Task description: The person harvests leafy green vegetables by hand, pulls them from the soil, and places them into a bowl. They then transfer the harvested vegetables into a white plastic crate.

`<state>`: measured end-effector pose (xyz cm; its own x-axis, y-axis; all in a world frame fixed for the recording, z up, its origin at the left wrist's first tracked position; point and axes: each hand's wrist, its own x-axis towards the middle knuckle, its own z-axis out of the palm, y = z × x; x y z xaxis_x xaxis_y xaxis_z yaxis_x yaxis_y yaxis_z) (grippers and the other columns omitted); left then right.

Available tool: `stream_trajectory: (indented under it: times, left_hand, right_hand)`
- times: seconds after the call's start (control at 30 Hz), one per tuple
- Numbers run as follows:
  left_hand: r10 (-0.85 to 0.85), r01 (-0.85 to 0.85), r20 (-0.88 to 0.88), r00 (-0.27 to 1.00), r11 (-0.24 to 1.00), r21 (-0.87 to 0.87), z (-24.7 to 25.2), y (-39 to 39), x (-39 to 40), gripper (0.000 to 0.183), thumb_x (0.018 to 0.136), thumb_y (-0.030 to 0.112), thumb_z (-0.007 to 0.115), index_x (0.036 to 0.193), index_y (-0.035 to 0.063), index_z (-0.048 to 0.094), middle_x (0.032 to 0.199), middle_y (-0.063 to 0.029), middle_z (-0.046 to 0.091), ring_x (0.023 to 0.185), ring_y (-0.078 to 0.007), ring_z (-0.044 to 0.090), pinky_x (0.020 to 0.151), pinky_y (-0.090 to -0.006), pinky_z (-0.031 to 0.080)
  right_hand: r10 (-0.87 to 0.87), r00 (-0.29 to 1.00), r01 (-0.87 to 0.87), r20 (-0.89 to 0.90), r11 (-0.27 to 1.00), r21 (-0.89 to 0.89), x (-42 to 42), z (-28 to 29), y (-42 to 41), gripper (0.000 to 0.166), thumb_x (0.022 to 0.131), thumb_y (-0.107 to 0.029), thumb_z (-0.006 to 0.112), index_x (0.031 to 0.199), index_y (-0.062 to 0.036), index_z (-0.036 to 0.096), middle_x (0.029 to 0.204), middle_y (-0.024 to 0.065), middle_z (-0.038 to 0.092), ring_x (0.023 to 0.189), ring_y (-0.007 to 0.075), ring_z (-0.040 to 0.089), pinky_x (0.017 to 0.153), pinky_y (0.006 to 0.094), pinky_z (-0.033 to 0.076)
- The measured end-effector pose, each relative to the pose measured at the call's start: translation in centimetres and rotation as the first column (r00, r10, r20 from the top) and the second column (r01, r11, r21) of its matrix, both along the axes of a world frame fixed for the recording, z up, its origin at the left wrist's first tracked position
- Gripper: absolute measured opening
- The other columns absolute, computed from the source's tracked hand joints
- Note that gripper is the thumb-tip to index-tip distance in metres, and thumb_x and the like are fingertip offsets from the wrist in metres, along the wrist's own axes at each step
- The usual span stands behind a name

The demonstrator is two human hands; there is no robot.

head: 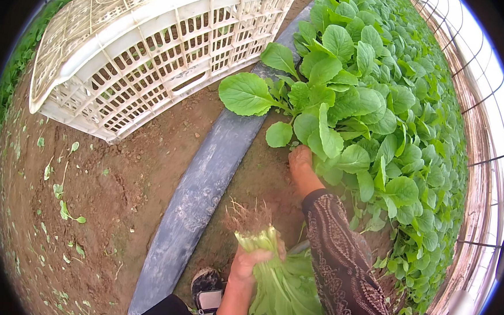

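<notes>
My left hand (pixel 249 262) grips a bunch of pulled leafy greens (pixel 285 291) around its pale stems. Thin brown roots (pixel 249 218) stick up past the fist, and the leaves hang down towards me. Further out, my right hand (pixel 300 161) reaches to the soil at the base of the growing leafy green plants (pixel 324 105). Leaves cover its fingertips, so whether they hold a stem is hidden. A dark patterned sleeve (pixel 337 253) covers that arm.
A white plastic crate (pixel 175 62) lies on its side on the soil at upper left. A flat dark hose (pixel 203 180) runs along the ground between crate and plants. Loose leaves (pixel 64 211) litter the soil. My shoe (pixel 207 289) is below, and a greenhouse wall (pixel 485 98) curves along the right.
</notes>
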<state>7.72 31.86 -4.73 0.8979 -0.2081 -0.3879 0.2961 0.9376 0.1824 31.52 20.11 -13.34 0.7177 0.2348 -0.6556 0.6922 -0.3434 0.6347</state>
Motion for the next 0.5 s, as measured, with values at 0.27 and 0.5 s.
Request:
stream_trajectory:
  times: [0.27,0.5]
  left_hand:
    - [-0.032,0.036,0.095,0.995,0.999,-0.033,2.7,-0.9,0.0,0.044,0.062,0.006,0.063,0.104,-0.0040,0.052,0.084,-0.0146,0.059,0.074,-0.0239,0.059,0.067,-0.0351,0.048]
    - [-0.146,0.139,0.268,0.952,0.989,0.048,6.7,-2.7,-1.1,0.048,0.066,0.004,0.062,0.111,-0.0061,0.049,0.087,-0.0168,0.060,0.071,-0.0233,0.060,0.064,-0.0312,0.050]
  right_hand:
    - [-0.177,0.980,0.195,-0.086,0.929,0.314,-5.7,5.4,0.0,0.024,0.073,-0.013,0.055,0.096,-0.0108,0.061,0.072,0.0040,0.064,0.060,0.0243,0.062,0.046,0.0385,0.045]
    - [-0.362,0.924,-0.041,0.120,0.219,0.975,-14.9,17.8,-7.3,0.022,0.080,-0.021,0.054,0.094,-0.0053,0.049,0.073,0.0127,0.062,0.060,0.0290,0.061,0.048,0.0384,0.046]
